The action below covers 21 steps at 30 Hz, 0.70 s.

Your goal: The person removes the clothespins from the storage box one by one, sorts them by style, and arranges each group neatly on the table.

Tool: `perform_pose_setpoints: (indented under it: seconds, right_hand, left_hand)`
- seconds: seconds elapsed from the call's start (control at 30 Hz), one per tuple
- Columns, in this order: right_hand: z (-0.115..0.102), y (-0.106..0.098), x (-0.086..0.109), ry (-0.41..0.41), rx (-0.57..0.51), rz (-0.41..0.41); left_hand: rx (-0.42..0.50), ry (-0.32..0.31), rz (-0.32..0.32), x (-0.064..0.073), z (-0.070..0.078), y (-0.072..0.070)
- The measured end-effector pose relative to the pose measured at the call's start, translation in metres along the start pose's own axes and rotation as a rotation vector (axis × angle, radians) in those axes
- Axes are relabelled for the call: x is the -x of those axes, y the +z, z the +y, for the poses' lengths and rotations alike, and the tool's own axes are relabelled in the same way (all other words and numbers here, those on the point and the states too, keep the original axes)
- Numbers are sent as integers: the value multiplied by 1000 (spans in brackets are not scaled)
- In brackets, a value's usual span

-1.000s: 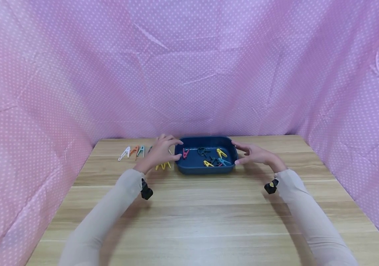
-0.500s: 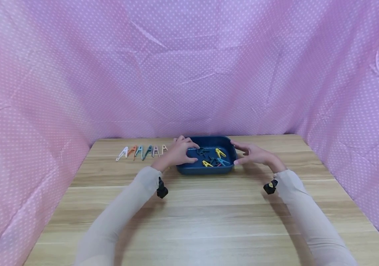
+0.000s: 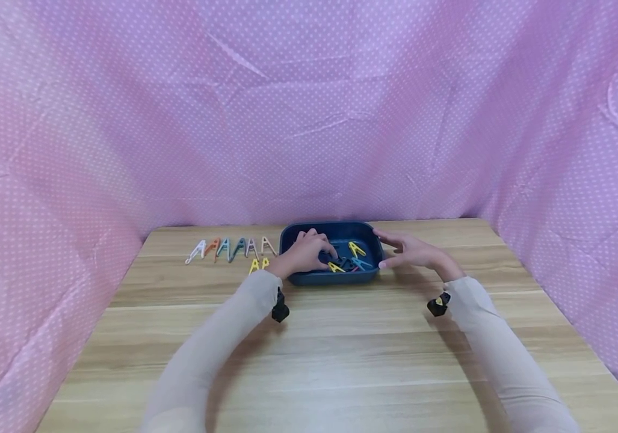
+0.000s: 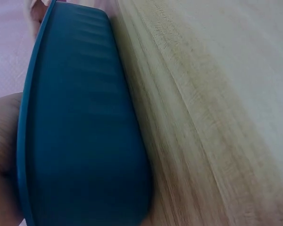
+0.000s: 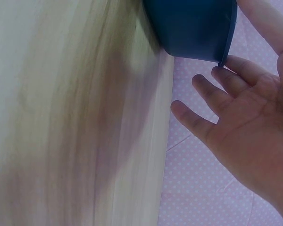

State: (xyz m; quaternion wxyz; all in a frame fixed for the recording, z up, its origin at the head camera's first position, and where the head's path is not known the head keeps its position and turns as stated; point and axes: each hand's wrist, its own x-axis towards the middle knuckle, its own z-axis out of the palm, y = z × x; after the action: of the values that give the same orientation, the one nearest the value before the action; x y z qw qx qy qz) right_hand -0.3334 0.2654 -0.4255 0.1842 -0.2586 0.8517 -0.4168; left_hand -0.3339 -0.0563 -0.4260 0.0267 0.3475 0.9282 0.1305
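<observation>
In the head view a dark blue basin [image 3: 309,279] holds several plastic clothes pegs. My left hand [image 3: 309,251] reaches down into its left half, fingers bent, thumb and index tips close around a dark peg that they mostly cover; I cannot tell whether they grip it. Just right of those fingertips lie a yellow peg [image 3: 336,267], a blue peg [image 3: 361,264] and another yellow peg [image 3: 356,249]. My right hand [image 3: 411,251] rests at the basin's right end with fingers spread, fingertips at the rim [image 5: 228,35] in the right wrist view.
Left of the basin a row of pegs lies on the wooden table [image 3: 341,349], from a white peg [image 3: 196,251] to a cream peg [image 3: 268,245]. Yellow pegs [image 3: 254,265] sit below the row, partly behind my left wrist. Pink dotted cloth [image 3: 309,120] hangs behind.
My left hand has moved right from the basin's left rim into it, its thumb and fingers drawing closer together. It now covers the red peg. My right hand stays at the right rim.
</observation>
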Motion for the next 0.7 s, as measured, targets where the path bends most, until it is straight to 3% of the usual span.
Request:
perform_pose_setpoints:
  seconds: [0.27, 0.7]
  right_hand:
    - [0, 0, 1, 7, 10, 1]
    - [-3, 2, 2, 3, 1, 0]
  left_hand:
    - [-39, -30, -18, -4, -2, 6]
    - [-13, -50, -45, -3, -9, 7]
